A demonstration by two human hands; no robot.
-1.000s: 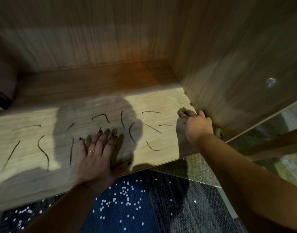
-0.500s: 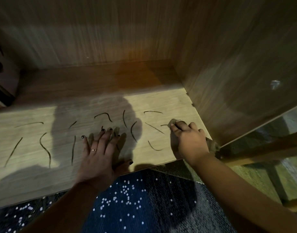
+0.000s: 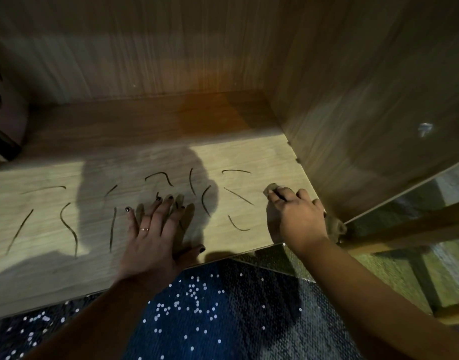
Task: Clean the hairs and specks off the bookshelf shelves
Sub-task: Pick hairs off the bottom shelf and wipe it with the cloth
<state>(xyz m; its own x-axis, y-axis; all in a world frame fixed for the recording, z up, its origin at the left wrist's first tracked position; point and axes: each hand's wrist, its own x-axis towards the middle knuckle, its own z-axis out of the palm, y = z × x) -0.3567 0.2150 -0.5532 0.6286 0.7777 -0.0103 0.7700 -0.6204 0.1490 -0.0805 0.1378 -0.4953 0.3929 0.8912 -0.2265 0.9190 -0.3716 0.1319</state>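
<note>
The shelf (image 3: 67, 229) runs under both hands. Its far half, beyond the fingertips, lies in shadow, so any specks there cannot be made out and could easily be missed. The side panel (image 3: 366, 113) stands just right of the right hand. A stroke pushed that way would likely pack debris into the corner joint, where it is hard to get out. The rug (image 3: 223, 320) lies below the wrists, past the shelf's front edge. A stroke pulled toward the body would probably just drop the hairs onto it, moving the mess and not removing it.

The left hand (image 3: 150, 237) lies flat on the shelf with its fingers spread, palm pressing down near the front edge. It sits across the likely wiping path. Strands next to it could get trapped under the palm or stick to the skin and be carried off elsewhere.

The right hand (image 3: 301, 219) is curled round a cloth (image 3: 271, 188). The cloth is bunched small and only a nub shows past the fingertips. With so little of it touching the shelf, it may roll over strands without gathering them.

The hairs (image 3: 69, 227) are dark curved strands scattered on the shelf: several left of the left hand, some beyond its fingertips, and a few between the two hands. None is on the cloth yet. They are light, so a quick sweep could flick them away.
</note>
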